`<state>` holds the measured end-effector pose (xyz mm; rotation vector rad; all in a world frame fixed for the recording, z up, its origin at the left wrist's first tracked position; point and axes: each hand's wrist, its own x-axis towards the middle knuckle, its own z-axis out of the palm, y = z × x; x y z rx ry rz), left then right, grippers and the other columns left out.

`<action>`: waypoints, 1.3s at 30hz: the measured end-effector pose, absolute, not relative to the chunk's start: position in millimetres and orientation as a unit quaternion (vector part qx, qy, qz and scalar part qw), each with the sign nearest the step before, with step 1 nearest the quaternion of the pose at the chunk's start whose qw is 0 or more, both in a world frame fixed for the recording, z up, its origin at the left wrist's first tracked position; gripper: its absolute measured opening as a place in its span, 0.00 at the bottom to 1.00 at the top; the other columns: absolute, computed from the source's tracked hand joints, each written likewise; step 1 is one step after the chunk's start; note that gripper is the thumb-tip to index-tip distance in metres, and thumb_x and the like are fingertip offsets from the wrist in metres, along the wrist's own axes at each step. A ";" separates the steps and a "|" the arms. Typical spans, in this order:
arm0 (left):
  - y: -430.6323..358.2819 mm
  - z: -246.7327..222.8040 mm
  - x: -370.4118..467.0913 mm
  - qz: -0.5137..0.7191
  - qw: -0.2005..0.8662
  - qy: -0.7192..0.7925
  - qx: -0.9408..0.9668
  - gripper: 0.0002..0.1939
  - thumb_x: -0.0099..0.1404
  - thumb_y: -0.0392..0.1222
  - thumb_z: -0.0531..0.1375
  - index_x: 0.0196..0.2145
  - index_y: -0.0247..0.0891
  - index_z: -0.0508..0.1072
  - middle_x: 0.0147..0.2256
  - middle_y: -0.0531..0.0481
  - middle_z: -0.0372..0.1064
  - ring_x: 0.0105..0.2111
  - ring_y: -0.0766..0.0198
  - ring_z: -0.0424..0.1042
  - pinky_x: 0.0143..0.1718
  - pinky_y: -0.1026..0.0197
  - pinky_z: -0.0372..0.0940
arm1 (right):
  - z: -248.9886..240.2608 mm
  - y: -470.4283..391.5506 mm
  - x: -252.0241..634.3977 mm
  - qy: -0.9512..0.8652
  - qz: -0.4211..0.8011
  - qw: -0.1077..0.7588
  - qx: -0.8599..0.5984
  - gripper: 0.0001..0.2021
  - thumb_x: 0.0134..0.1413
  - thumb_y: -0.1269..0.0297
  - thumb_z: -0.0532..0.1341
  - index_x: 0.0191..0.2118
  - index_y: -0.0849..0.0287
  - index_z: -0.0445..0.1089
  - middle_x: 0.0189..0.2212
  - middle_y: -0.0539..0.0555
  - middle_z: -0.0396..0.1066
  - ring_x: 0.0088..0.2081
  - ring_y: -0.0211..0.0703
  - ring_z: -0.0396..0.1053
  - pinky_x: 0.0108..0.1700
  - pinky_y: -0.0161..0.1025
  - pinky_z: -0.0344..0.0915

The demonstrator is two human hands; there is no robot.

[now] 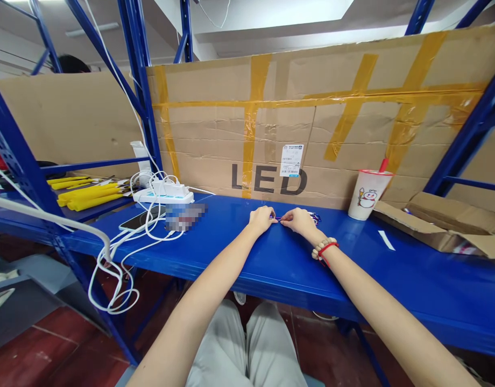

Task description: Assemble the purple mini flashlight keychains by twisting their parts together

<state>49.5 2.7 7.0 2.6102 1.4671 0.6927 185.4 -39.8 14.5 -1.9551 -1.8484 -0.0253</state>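
On the blue shelf top point(227, 228), my left hand point(261, 219) and my right hand point(299, 221) are close together with fingertips pinched. Between them runs a short, thin, purplish-blue strip point(278, 219), gripped at either end; its exact kind is too small to make out. Just beyond my right hand lies a small bundle of blue and white pieces point(315, 217), partly covered by that hand. A beaded bracelet and a red cord circle my right wrist.
A paper cup point(366, 196) with a red straw stands at right, near an open cardboard box point(425, 228) and a white paper strip point(387, 240). Left are a power strip point(164, 198), tangled white cables point(120, 279), a phone point(136, 220) and yellow-handled tools point(94, 196). Taped cardboard point(215, 140) closes the back.
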 end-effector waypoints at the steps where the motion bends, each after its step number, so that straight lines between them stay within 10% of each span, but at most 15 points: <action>1: 2.8 7.0 49.8 0.223 0.034 0.477 0.849 0.10 0.57 0.47 0.60 0.37 0.42 0.71 0.40 0.52 0.68 0.42 0.62 0.66 0.38 0.64 0.60 | 14.4 -39.4 184.5 -0.672 -0.010 0.223 -0.706 0.07 0.46 0.67 0.61 0.33 0.59 0.74 0.31 0.53 0.74 0.31 0.38 0.71 0.29 0.29 0.62; 18: 3.7 3.9 54.2 0.251 0.073 0.465 0.846 0.16 0.63 0.53 0.51 0.41 0.38 0.67 0.43 0.48 0.67 0.43 0.60 0.66 0.42 0.61 0.61 | 12.5 -34.1 189.9 -0.663 -0.070 0.240 -0.705 0.07 0.39 0.72 0.62 0.29 0.61 0.75 0.29 0.57 0.74 0.34 0.45 0.71 0.35 0.34 0.64; 39: 0.1 7.9 52.5 0.290 0.124 0.471 0.824 0.20 0.61 0.33 0.48 0.50 0.39 0.63 0.49 0.44 0.64 0.49 0.56 0.64 0.46 0.56 0.61 | 16.2 -35.7 175.3 -0.752 -0.034 0.446 -0.483 0.10 0.46 0.70 0.59 0.37 0.56 0.73 0.33 0.49 0.74 0.35 0.39 0.71 0.41 0.33 0.65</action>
